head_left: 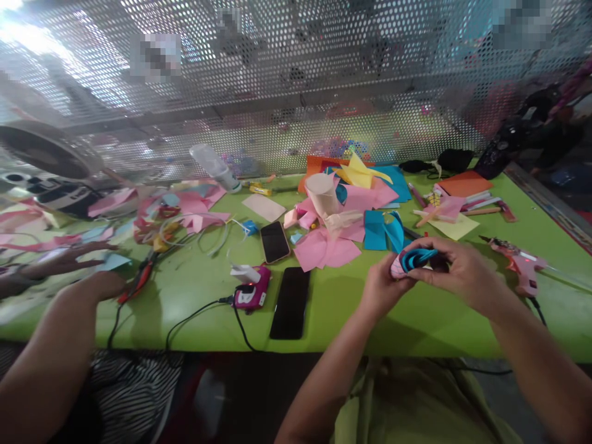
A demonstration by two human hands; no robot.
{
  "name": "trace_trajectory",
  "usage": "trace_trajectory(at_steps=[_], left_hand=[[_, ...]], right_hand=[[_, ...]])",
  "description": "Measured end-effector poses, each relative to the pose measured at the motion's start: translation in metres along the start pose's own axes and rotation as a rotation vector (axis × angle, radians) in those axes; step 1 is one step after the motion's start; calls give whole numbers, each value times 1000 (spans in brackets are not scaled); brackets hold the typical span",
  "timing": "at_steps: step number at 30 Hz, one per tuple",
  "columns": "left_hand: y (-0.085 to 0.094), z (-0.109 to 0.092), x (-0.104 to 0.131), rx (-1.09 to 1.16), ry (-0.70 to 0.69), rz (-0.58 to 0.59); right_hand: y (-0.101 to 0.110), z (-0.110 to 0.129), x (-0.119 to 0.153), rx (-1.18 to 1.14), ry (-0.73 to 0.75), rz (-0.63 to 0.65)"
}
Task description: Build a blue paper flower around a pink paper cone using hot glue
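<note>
A: Labels, containers?
B: Far left, dark-banded object: markings too blurred to read. Upper left of centre, tilted translucent bottle, contents unclear. Centre, pale cylinder among pink paper.
A: Grip?
B: Right of centre: left hand wraps the blue-and-pink roll; right hand pinches its blue part, narrow. Far right: pink glue gun.
</note>
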State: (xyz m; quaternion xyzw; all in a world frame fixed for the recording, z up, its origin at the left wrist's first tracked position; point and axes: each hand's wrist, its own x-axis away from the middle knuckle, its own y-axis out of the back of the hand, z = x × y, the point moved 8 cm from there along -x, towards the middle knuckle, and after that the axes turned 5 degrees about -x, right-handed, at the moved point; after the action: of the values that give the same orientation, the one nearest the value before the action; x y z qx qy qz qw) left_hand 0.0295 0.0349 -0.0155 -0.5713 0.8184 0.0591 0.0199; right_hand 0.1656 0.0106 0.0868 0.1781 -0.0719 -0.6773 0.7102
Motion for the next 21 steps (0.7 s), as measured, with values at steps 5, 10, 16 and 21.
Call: trace_trajectory(at_steps=[5,10,16,21], left_hand=[[-5,2,-1,129,42,25],[-9,2,-1,175,77,52],[-11,6,-1,180,98,97],[-10,-5,0,229,29,111]], right_hand=[[3,2,-1,-27,28,38],[10,4,-4,31,133,33],[14,0,-4,46,155,13],[12,1,-5,44,158,35]])
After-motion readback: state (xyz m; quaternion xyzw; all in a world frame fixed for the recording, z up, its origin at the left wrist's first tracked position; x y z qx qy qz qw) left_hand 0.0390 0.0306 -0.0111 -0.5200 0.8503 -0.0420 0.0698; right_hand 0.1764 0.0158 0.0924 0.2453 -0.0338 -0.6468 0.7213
